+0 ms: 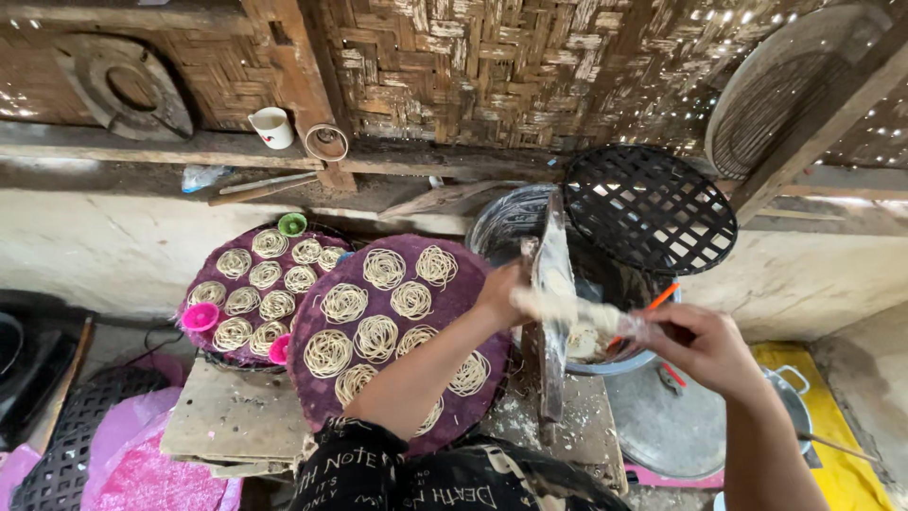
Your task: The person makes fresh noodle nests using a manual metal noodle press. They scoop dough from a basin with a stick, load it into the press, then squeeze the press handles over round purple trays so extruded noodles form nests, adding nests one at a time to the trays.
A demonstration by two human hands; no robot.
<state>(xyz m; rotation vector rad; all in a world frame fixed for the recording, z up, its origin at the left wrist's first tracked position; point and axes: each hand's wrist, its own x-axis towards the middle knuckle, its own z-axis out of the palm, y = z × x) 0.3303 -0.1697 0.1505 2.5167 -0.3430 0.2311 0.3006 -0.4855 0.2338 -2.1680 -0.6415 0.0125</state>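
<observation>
The left hand (499,295) and right hand (698,343) each grip one end of a pale dough-filled plastic bag (579,312), stretching it level over the round metal basin (530,232) so drips land inside. Beside it, the purple round woven tray (468,298) keeps the noodle coils (376,336) spaced apart.

Two round purple trays of coiled noodle nests: near one (312,393) centre, far one (203,274) left of it, partly overlapped. Small pink cups (200,317) and a green cup (292,224) on far tray's rim. White mug (272,128) on far wooden ledge (113,144). Black lattice mat (651,210) leaning far right. Yellow cloth (832,426) near right. Woven bamboo wall (492,66) behind.
</observation>
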